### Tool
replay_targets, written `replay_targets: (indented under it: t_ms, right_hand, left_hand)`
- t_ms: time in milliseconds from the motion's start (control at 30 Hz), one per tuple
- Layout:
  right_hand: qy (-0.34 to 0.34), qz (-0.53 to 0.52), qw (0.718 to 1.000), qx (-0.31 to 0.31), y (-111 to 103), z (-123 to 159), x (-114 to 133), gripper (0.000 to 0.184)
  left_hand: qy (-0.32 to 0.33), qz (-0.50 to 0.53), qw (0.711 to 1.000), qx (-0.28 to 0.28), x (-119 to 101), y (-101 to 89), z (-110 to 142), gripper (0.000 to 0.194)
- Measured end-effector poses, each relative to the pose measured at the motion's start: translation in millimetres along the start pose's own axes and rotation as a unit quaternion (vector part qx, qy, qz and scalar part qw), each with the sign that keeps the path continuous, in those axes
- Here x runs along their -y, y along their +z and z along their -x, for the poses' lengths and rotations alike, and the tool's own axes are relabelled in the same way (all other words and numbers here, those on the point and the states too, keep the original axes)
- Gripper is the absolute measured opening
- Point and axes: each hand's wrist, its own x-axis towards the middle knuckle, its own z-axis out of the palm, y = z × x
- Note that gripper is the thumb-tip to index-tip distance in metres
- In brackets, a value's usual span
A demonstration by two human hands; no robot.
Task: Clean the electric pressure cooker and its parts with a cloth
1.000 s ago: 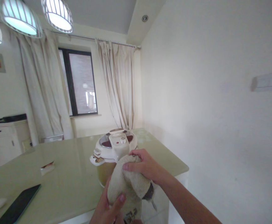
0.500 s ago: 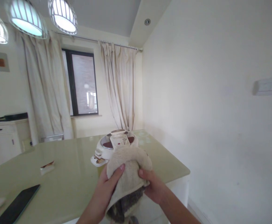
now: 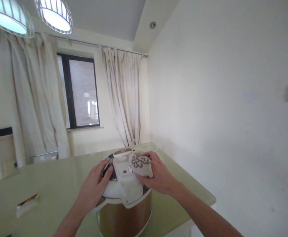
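Note:
A round countertop cooker point(image 3: 130, 189) stands near the table's right side, with a white lid, dark see-through panels and a brownish body. An oval handle tops the lid. My left hand point(image 3: 95, 184) rests on the lid's left side, fingers stretched out over a dark panel and the white rim, holding nothing. My right hand point(image 3: 158, 171) grips a folded beige cloth point(image 3: 141, 164) with a dark grey pattern and presses it on the lid's right side, beside the handle. Some of the right fingertips are hidden by the cloth.
The greenish glossy table point(image 3: 67, 184) runs up to the white wall point(image 3: 220, 115) on the right. A small whitish packet point(image 3: 27, 204) lies on its left part. Curtains point(image 3: 124, 95) and a dark-framed window point(image 3: 83, 92) are behind; lamps point(image 3: 55, 16) hang overhead.
The cloth has gone from both hands into my right hand alone, folded smaller, and onto the lid. My left hand has let go of it and moved onto the lid. The cooker appears closer.

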Motion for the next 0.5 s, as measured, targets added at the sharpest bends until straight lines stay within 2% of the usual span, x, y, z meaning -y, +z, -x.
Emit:
replay_targets:
  t_ms: [100,200,267,400,500]
  right_hand:
    - [0.072,-0.090,0.993,0.028,7.0,-21.6,-24.0,0.050]
    - [0.154,-0.171,0.971,0.070,13.0,-52.1,-57.2,0.042]
    - [0.177,-0.188,0.960,0.106,21.6,-78.2,-76.2,0.038]
    - [0.155,-0.219,0.940,0.211,56.2,-140.4,-88.8,0.037]
    - [0.121,-0.291,0.898,0.307,94.8,-184.1,-76.7,0.040]
  left_hand:
    - [0.014,-0.030,0.999,-0.004,2.1,2.0,7.2,0.060]
    - [0.028,-0.048,0.998,-0.018,-0.1,0.4,11.2,0.056]
    - [0.033,-0.050,0.998,-0.029,-0.2,1.4,13.0,0.054]
    - [0.039,-0.052,0.997,-0.032,-1.5,5.0,17.1,0.049]
    - [0.032,-0.042,0.998,-0.037,-8.4,4.8,19.7,0.048]
